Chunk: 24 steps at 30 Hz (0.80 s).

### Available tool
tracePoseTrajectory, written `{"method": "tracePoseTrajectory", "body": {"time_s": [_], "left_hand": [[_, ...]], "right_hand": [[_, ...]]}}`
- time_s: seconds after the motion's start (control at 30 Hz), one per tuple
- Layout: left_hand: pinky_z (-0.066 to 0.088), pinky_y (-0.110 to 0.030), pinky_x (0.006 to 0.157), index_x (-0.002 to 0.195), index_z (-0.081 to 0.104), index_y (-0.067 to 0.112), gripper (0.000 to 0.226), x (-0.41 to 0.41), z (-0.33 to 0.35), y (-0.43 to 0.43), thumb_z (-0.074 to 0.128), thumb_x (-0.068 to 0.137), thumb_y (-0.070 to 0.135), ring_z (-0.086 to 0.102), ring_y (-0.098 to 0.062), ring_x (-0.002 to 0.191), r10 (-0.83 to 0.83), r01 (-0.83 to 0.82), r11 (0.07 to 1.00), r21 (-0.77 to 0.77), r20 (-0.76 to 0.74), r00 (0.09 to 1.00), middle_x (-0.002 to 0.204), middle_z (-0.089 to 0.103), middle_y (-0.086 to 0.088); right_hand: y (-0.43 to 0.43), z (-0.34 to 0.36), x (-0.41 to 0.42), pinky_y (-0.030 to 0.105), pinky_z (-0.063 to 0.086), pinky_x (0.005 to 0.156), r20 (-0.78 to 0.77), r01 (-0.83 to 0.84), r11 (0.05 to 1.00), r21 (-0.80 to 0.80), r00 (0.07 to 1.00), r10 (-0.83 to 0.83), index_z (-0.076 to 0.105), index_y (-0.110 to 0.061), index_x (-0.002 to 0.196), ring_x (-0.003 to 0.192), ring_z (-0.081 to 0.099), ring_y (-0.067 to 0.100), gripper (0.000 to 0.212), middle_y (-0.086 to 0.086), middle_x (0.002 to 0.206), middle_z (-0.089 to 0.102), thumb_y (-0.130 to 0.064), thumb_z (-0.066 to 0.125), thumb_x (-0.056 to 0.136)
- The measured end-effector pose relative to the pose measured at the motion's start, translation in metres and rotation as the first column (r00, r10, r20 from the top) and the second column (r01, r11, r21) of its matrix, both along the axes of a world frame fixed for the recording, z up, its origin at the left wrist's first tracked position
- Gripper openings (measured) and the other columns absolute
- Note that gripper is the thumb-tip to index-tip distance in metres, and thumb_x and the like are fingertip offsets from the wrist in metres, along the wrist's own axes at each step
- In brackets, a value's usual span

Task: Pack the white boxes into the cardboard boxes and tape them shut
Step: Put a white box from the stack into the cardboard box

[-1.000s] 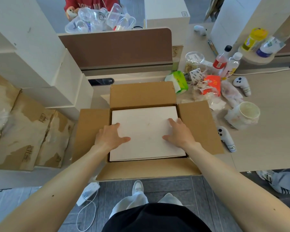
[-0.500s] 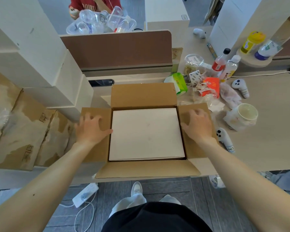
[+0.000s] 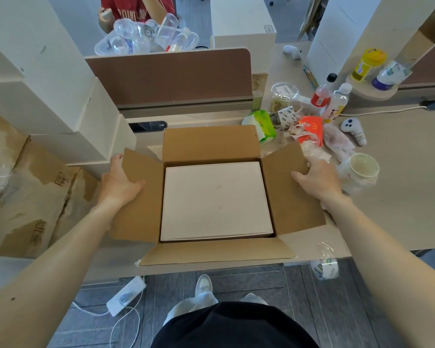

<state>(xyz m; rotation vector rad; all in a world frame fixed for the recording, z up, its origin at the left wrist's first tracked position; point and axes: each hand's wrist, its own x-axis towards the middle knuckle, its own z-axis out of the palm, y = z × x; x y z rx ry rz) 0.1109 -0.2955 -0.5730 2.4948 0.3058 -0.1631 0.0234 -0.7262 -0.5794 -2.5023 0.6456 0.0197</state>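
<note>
An open cardboard box [image 3: 211,144] stands on the desk in front of me with a white box [image 3: 215,200] lying flat inside it. My left hand [image 3: 119,182] grips the outer edge of the left flap [image 3: 141,209], thumb on top and fingers behind it. My right hand [image 3: 317,178] grips the outer edge of the right flap [image 3: 286,194] the same way. Both side flaps are tilted up off the desk. The far flap stands up and the near flap [image 3: 219,252] lies flat toward me.
Stacked white boxes [image 3: 48,96] and flattened cardboard [image 3: 23,192] are at the left. Snack wrappers, bottles, a paper cup [image 3: 362,167] and white controllers [image 3: 353,129] crowd the right. A tape roll [image 3: 324,268] hangs at the desk's near edge. A brown divider [image 3: 171,74] stands behind.
My hands left the white box, moved outward onto the side flaps, then took hold of their outer edges and began lifting them.
</note>
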Motion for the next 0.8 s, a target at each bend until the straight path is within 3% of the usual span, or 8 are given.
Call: {"method": "tracePoseTrajectory", "body": {"time_s": [0.1,0.17,0.27,0.37,0.47,0.57,0.7,0.8], "left_hand": [[0.050,-0.036,0.070,0.149,0.022,0.027,0.075,-0.002,0.011,-0.026,0.068,0.090,0.022,0.060,-0.023,0.087,-0.120,0.120,0.993,-0.016,0.009,0.993,0.100,0.059,-0.004],[0.051,-0.036,0.072,0.148,0.026,0.029,0.072,-0.007,0.015,-0.045,0.068,0.090,0.028,0.058,-0.017,0.082,-0.191,0.191,0.981,-0.039,-0.002,0.982,0.090,0.056,0.002],[0.050,-0.035,0.080,0.144,0.035,0.035,0.072,-0.012,0.006,-0.063,0.072,0.083,0.048,0.059,-0.018,0.094,-0.276,0.271,0.959,-0.077,-0.067,0.959,0.103,0.059,0.002],[0.053,-0.036,0.086,0.141,0.041,0.039,0.073,-0.015,-0.017,-0.068,0.071,0.077,0.061,0.061,-0.022,0.101,-0.336,0.314,0.939,-0.138,-0.184,0.924,0.118,0.057,0.003],[0.044,-0.032,0.103,0.145,0.040,0.027,0.072,-0.021,-0.037,-0.065,0.072,0.084,0.046,0.053,-0.017,0.124,-0.405,0.367,0.911,-0.188,-0.247,0.880,0.136,0.052,0.003],[0.040,-0.037,0.110,0.144,0.045,0.018,0.065,-0.020,-0.046,-0.056,0.073,0.087,0.031,0.051,-0.014,0.127,-0.424,0.381,0.900,-0.212,-0.227,0.877,0.139,0.052,0.005],[0.046,-0.048,0.101,0.142,0.047,0.019,0.060,-0.011,-0.046,-0.049,0.073,0.087,0.021,0.058,-0.031,0.120,-0.403,0.345,0.905,-0.249,-0.239,0.884,0.135,0.057,0.005],[0.051,-0.042,0.086,0.143,0.045,0.023,0.057,-0.003,-0.045,-0.047,0.069,0.091,0.022,0.061,-0.027,0.114,-0.409,0.338,0.899,-0.278,-0.263,0.874,0.134,0.059,0.004]], "right_hand": [[0.023,0.012,0.004,0.036,0.051,0.078,0.118,-0.142,0.985,0.097,0.984,0.131,0.065,-0.019,0.121,0.086,0.063,0.024,0.036,0.003,0.090,0.068,-0.024,0.065,0.085],[0.042,0.013,0.005,0.033,0.050,0.080,0.144,-0.203,0.965,0.168,0.973,0.180,0.059,-0.022,0.132,0.084,0.060,0.018,0.046,0.001,0.092,0.067,-0.029,0.066,0.086],[0.064,0.001,0.002,0.032,0.046,0.085,0.110,-0.287,0.934,0.214,0.957,0.269,0.049,-0.023,0.143,0.097,0.059,0.016,0.061,0.000,0.109,0.065,-0.047,0.065,0.089],[0.074,-0.017,-0.005,0.027,0.040,0.087,-0.019,-0.371,0.885,0.281,0.920,0.391,0.045,-0.025,0.146,0.107,0.055,0.015,0.062,-0.002,0.128,0.058,-0.055,0.055,0.093],[0.073,-0.038,-0.018,0.034,0.038,0.106,-0.107,-0.508,0.828,0.238,0.833,0.542,0.049,-0.021,0.143,0.126,0.050,0.020,0.048,-0.001,0.141,0.054,-0.042,0.051,0.099],[0.061,-0.050,-0.030,0.048,0.027,0.115,-0.158,-0.583,0.800,0.144,0.784,0.600,0.053,-0.030,0.139,0.140,0.034,0.019,0.041,-0.013,0.148,0.046,-0.023,0.051,0.098],[0.038,-0.049,-0.046,0.045,0.008,0.120,-0.253,-0.663,0.727,0.177,0.684,0.685,0.046,-0.039,0.142,0.151,0.005,0.013,0.075,-0.023,0.157,0.019,0.007,0.046,0.083],[0.017,-0.051,-0.066,0.046,0.007,0.118,-0.303,-0.690,0.684,0.236,0.616,0.727,0.033,-0.050,0.145,0.150,-0.008,0.013,0.089,-0.027,0.159,-0.006,0.009,0.049,0.080]]}}
